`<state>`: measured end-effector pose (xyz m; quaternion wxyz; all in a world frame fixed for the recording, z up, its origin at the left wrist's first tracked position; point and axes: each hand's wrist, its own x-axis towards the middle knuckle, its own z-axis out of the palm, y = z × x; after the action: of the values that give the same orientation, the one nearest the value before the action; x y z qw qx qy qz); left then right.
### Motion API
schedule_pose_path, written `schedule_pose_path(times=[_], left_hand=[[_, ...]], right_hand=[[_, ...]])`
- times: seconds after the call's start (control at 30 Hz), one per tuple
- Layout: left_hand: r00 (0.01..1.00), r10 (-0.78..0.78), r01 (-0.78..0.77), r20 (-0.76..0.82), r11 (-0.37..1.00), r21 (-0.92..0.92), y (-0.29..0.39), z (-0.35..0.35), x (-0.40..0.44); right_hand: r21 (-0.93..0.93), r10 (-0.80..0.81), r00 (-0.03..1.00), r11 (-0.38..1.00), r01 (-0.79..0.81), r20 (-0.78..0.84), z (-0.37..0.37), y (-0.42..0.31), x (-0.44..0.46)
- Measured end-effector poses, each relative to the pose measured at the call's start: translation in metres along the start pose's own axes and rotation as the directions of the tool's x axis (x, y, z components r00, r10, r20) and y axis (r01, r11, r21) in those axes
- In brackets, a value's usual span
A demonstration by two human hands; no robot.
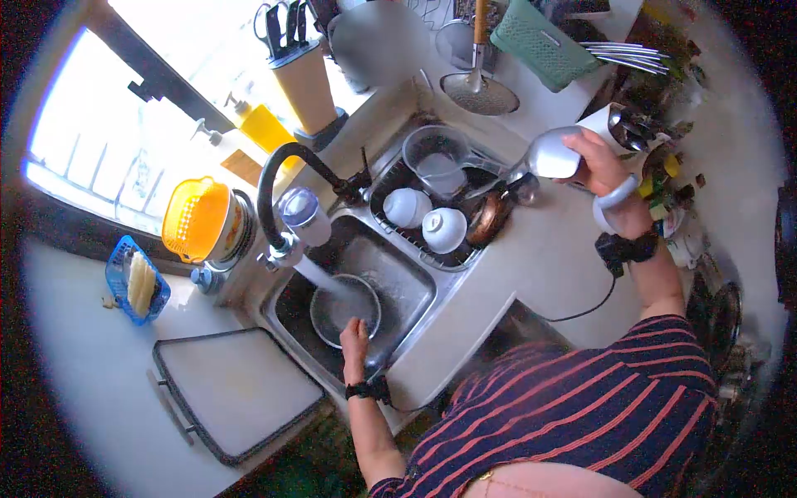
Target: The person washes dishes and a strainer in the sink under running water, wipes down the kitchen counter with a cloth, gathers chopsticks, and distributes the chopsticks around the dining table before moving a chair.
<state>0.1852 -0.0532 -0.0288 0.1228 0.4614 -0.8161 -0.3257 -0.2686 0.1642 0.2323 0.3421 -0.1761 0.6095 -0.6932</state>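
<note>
In the sink [407, 286], my left hand [355, 339] is closed at the near rim of a round metal basin [320, 319]. Water from the black curved faucet [267, 191] runs into it. My right hand [599, 162] is raised at the right, wrapped round a shiny silver rounded vessel [552, 156] whose exact kind I cannot make out. Below and left of it, the dish rack [452, 264] carries two white bowls [444, 231], a clear plastic dipper [436, 162] and a brown rounded item [490, 217].
A cutting board [237, 390] lies left of the sink. Along the window stand a yellow basket [195, 220], a yellow soap bottle [264, 126] and a knife block [305, 87]. A skimmer [480, 93], a green case [544, 46] and a utensil holder [599, 123] are at the back right.
</note>
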Motion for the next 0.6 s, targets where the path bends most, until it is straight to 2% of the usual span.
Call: schedule_pose_path(times=[0.07, 0.13, 0.2, 0.37, 0.4, 0.43, 0.47, 0.5, 0.53, 0.57, 0.6], left_hand=[[1.0, -0.007, 0.007, 0.021, 1.0, 0.007, 0.002, 0.0, 0.004], [0.999, -0.019, 0.018, 0.045, 1.0, 0.018, 0.0, 0.001, 0.007], [0.996, -0.006, 0.004, 0.093, 1.0, 0.029, -0.009, 0.004, 0.01], [0.997, -0.017, 0.019, 0.08, 0.999, -0.027, -0.011, 0.011, 0.015], [0.996, -0.037, 0.042, 0.076, 0.997, -0.069, -0.015, 0.013, 0.017], [0.996, -0.039, 0.044, 0.074, 0.997, -0.065, -0.013, 0.01, 0.019], [0.992, -0.058, 0.061, 0.113, 0.998, -0.019, -0.008, 0.005, 0.023], [0.985, -0.08, 0.076, 0.153, 0.997, 0.029, -0.005, 0.003, 0.027], [0.984, -0.086, 0.082, 0.154, 0.996, 0.034, -0.007, 0.002, 0.031], [0.99, -0.087, 0.096, 0.114, 0.992, -0.081, -0.013, 0.001, 0.037], [0.993, -0.091, 0.104, 0.072, 0.975, -0.195, -0.015, 0.0, 0.042]], right_hand=[[-0.08, -0.003, 1.0, 0.997, 0.002, -0.016, -0.001, 0.017, 0.01], [-0.11, -0.074, 0.986, 0.992, 0.058, -0.149, -0.003, 0.046, 0.025], [-0.451, -0.162, 0.952, 0.892, 0.03, -0.258, -0.035, 0.095, 0.066], [-0.57, -0.186, 0.91, 0.819, -0.064, -0.37, -0.092, 0.19, 0.146], [-0.591, -0.188, 0.889, 0.8, -0.107, -0.416, -0.097, 0.198, 0.154], [-0.749, -0.264, 0.902, 0.656, -0.093, -0.343, -0.053, 0.143, 0.11], [-0.749, -0.262, 0.904, 0.657, -0.091, -0.339, -0.057, 0.148, 0.118], [-0.554, -0.157, 0.912, 0.828, -0.088, -0.379, -0.069, 0.159, 0.131], [-0.321, -0.041, 0.918, 0.942, -0.096, -0.394, -0.086, 0.175, 0.147], [-0.201, -0.04, 0.944, 0.979, -0.028, -0.326, -0.109, 0.197, 0.169], [-0.197, -0.033, 0.945, 0.98, -0.034, -0.326, -0.098, 0.191, 0.161]])
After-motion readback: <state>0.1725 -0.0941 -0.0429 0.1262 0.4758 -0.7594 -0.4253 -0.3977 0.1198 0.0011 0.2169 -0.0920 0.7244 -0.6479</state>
